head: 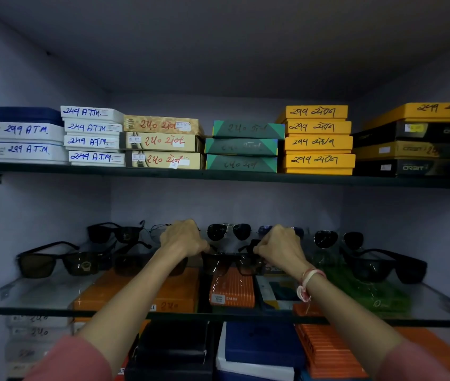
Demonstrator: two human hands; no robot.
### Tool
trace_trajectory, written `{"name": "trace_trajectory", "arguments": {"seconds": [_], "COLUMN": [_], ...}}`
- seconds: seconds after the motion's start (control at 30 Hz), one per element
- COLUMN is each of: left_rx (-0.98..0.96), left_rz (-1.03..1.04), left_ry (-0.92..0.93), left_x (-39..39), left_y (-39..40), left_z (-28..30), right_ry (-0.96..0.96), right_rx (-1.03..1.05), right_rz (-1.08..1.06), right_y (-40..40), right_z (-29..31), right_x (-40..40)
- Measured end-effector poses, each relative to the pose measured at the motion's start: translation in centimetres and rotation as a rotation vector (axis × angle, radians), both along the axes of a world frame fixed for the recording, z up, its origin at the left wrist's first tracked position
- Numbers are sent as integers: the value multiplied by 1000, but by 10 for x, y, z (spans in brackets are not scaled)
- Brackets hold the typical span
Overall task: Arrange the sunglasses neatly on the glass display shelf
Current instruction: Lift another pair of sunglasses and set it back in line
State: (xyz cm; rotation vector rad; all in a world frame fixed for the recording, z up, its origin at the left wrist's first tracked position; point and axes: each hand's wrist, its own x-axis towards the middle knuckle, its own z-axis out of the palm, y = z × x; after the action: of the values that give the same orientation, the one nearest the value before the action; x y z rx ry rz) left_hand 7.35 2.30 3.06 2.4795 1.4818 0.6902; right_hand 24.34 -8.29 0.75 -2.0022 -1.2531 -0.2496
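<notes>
Both hands hold one pair of dark square sunglasses [228, 264] over the middle of the glass display shelf [34, 298]. My left hand [182, 239] grips its left corner, my right hand [280, 248] its right corner. More sunglasses stand on the shelf: a brown-lensed pair [59, 261] at front left, a black pair [115, 232] behind it, aviators [229, 231] at the back middle, round dark ones [338, 239] at back right, and a black pair [386, 266] at front right. My hands partly hide two further pairs.
The upper shelf [218, 176] carries stacks of labelled white, tan, green, yellow and black boxes. Under the glass lie orange, blue, black and green boxes [232, 291]. Cabinet walls close in on both sides.
</notes>
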Motion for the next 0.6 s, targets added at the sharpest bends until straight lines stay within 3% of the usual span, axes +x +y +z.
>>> {"name": "trace_trajectory", "arguments": {"seconds": [0.3,0.43,0.6], "left_rx": [73,157,227], "left_rz": [25,52,54], "left_ry": [53,31,-17], "left_x": [-2,-3,5], "left_y": [0,-1,-7], "left_z": [0,1,3], "right_ry": [2,-38,-59], "right_rx": [-12,39,-232], "right_rz": [21,-74,-188], "right_y": [-1,-13,-25], "right_z": [0,4,8], "right_x": [4,27,58]}}
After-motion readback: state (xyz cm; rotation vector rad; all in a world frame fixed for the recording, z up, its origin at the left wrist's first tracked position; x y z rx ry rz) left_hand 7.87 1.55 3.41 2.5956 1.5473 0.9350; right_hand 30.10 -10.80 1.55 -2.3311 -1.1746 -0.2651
